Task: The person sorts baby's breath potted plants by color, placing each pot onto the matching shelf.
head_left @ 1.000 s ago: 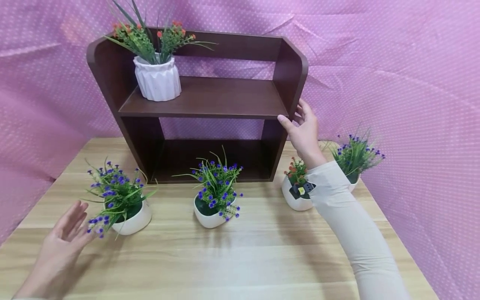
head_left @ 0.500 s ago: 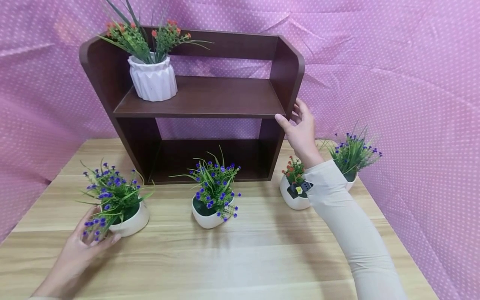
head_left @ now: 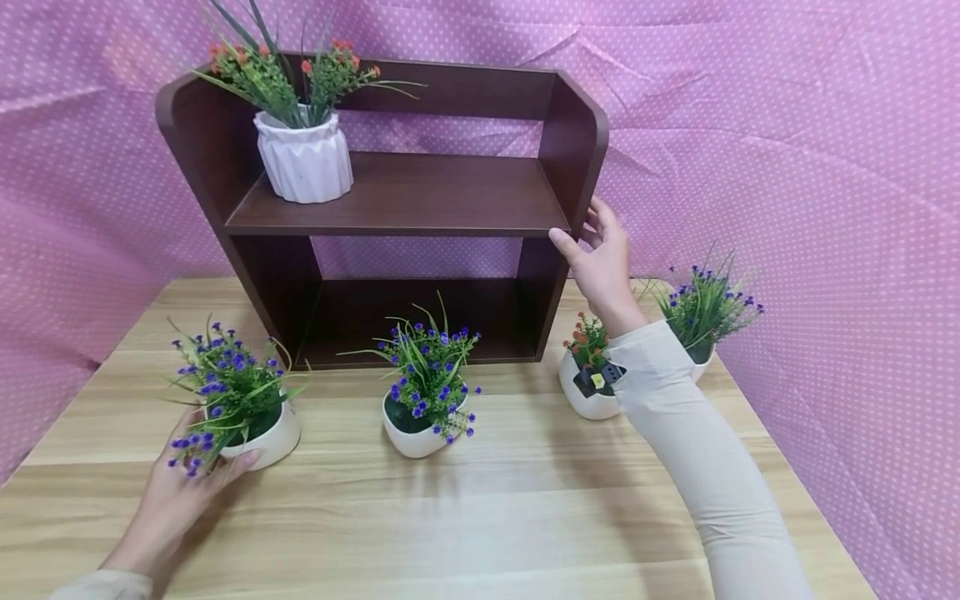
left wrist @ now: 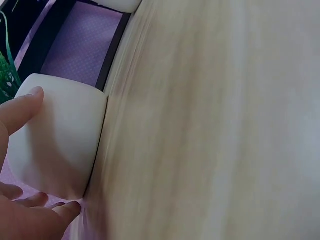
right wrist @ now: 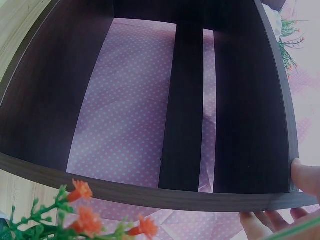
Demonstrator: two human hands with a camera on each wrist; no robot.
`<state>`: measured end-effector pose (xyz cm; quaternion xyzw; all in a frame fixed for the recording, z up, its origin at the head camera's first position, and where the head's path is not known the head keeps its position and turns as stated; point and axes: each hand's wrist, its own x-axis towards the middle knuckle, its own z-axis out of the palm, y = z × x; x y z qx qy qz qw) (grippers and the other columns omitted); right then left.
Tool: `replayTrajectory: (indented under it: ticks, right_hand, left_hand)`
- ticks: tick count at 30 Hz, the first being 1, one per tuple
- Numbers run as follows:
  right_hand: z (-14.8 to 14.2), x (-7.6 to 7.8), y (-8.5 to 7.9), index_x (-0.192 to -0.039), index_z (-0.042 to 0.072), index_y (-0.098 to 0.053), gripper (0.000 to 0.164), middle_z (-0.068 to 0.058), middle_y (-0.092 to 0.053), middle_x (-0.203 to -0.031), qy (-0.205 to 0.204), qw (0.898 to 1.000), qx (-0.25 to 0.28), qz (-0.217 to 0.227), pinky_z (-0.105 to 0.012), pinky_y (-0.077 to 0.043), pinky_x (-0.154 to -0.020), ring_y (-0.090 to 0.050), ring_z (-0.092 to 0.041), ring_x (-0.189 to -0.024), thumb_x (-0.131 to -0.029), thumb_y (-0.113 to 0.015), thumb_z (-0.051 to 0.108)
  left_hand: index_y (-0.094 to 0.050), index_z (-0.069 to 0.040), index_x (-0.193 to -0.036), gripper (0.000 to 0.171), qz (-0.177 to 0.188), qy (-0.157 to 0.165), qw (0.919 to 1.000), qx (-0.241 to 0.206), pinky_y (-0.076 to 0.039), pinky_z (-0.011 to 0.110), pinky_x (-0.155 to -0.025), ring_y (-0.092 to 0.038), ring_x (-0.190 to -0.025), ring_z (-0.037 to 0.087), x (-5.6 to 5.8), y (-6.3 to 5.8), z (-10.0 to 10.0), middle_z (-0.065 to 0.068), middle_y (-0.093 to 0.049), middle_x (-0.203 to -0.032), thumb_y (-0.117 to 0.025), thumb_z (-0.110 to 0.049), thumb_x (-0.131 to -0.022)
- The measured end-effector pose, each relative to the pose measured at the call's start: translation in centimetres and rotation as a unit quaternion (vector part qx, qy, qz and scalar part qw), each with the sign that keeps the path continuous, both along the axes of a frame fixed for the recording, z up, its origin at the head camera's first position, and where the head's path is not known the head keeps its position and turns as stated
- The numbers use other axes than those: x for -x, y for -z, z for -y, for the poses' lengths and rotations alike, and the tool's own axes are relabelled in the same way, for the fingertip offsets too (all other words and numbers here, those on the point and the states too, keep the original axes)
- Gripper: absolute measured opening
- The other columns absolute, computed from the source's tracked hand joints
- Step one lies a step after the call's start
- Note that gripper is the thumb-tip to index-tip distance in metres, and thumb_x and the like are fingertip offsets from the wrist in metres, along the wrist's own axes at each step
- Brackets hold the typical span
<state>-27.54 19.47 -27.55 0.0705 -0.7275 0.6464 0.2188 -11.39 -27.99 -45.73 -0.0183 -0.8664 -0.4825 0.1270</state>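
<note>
My left hand holds the white pot of a purple-flowered artificial plant on the left of the table. In the left wrist view, its thumb lies on the side of the pot and the other fingers curl by the far side. With my right hand I grip the right side panel of a dark brown two-tier shelf, thumb at the front edge and fingers behind. In the right wrist view, the fingertips show past the panel's edge.
A white fluted pot with orange flowers stands on the upper tier. A purple-flowered pot sits before the shelf. Under my right forearm is an orange-flowered pot, with another purple-flowered pot behind it. Pink dotted cloth hangs around the table.
My left hand has moved right from beside the left plant and taken hold of its pot. My right hand keeps its grip on the shelf; the view has shifted slightly.
</note>
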Motion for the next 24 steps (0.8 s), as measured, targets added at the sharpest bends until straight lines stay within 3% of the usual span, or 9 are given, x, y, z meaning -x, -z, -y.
replayTrajectory:
  ticks: [1, 4, 5, 11, 18, 19, 24]
  right_hand:
    - [0.0, 0.1, 0.1, -0.143, 0.009, -0.042, 0.062, -0.015, -0.050, -0.138, 0.001, 1.000, -0.001, -0.001, -0.034, -0.047, -0.101, -0.052, -0.027, -0.123, -0.086, -0.069, 0.002]
    - [0.0, 0.1, 0.1, -0.143, 0.009, -0.042, 0.062, -0.014, -0.050, -0.138, 0.000, 1.000, 0.000, -0.002, -0.035, -0.048, -0.100, -0.052, -0.026, -0.122, -0.087, -0.068, 0.002]
    - [0.0, 0.1, 0.2, -0.143, 0.009, -0.042, 0.062, -0.014, -0.050, -0.138, 0.000, 1.000, 0.001, -0.003, -0.035, -0.048, -0.100, -0.052, -0.026, -0.122, -0.087, -0.068, 0.002]
    - [-0.1, 0.3, 0.3, -0.142, 0.009, -0.043, 0.062, -0.015, -0.049, -0.139, 0.001, 1.000, 0.005, 0.003, -0.035, -0.047, -0.101, -0.051, -0.027, -0.124, -0.086, -0.069, 0.001]
    - [0.0, 0.2, 0.3, -0.142, 0.009, -0.042, 0.063, -0.014, -0.049, -0.139, 0.001, 1.000, 0.003, 0.001, -0.034, -0.048, -0.100, -0.052, -0.027, -0.124, -0.086, -0.069, 0.001]
    - [0.0, 0.2, 0.3, -0.142, 0.009, -0.043, 0.062, -0.014, -0.050, -0.138, 0.002, 1.000, 0.003, 0.001, -0.034, -0.048, -0.100, -0.052, -0.026, -0.123, -0.086, -0.069, 0.001]
    - [0.0, 0.1, 0.2, -0.142, 0.009, -0.043, 0.062, -0.014, -0.050, -0.138, 0.002, 1.000, 0.001, -0.003, -0.035, -0.048, -0.100, -0.052, -0.026, -0.123, -0.086, -0.068, 0.001]
  left_hand:
    - [-0.021, -0.025, -0.152, 0.094, -0.011, 0.008, 0.9999, 0.009, -0.023, 0.002, -0.100, -0.036, -0.116, -0.016, 0.1, 0.0, 0.0, -0.021, -0.041, -0.141, -0.077, -0.005, -0.079]
    - [-0.028, -0.018, -0.150, 0.093, -0.047, 0.026, 0.9979, 0.035, -0.021, 0.002, -0.101, -0.035, -0.115, -0.017, 0.6, 0.1, 0.0, -0.027, -0.041, -0.133, -0.081, -0.004, -0.074]
    - [-0.030, -0.016, -0.149, 0.094, -0.061, 0.029, 0.9967, 0.044, -0.022, -0.002, -0.095, -0.036, -0.116, -0.016, 0.7, 0.1, -0.1, -0.027, -0.042, -0.132, -0.082, -0.003, -0.072]
    - [-0.036, -0.015, -0.147, 0.093, -0.105, 0.019, 0.9923, 0.061, -0.021, 0.000, -0.098, -0.034, -0.117, -0.015, 1.0, 0.0, -0.9, -0.029, -0.040, -0.131, -0.084, -0.002, -0.068]
    - [-0.037, -0.010, -0.146, 0.084, -0.086, -0.013, 0.9933, 0.076, -0.019, 0.003, -0.102, -0.032, -0.119, -0.013, 0.8, -0.1, -1.4, 0.022, -0.047, -0.137, -0.082, -0.010, -0.074]
    - [-0.037, -0.010, -0.146, 0.085, -0.085, -0.015, 0.9934, 0.076, -0.019, 0.003, -0.102, -0.032, -0.118, -0.013, 0.7, -0.1, -1.4, 0.020, -0.048, -0.137, -0.082, -0.011, -0.074]
    - [-0.035, -0.015, -0.148, 0.086, -0.072, -0.008, 0.9965, 0.041, -0.024, -0.002, -0.097, -0.036, -0.116, -0.018, 0.4, 0.0, -1.4, -0.011, -0.047, -0.140, -0.081, -0.006, -0.075]
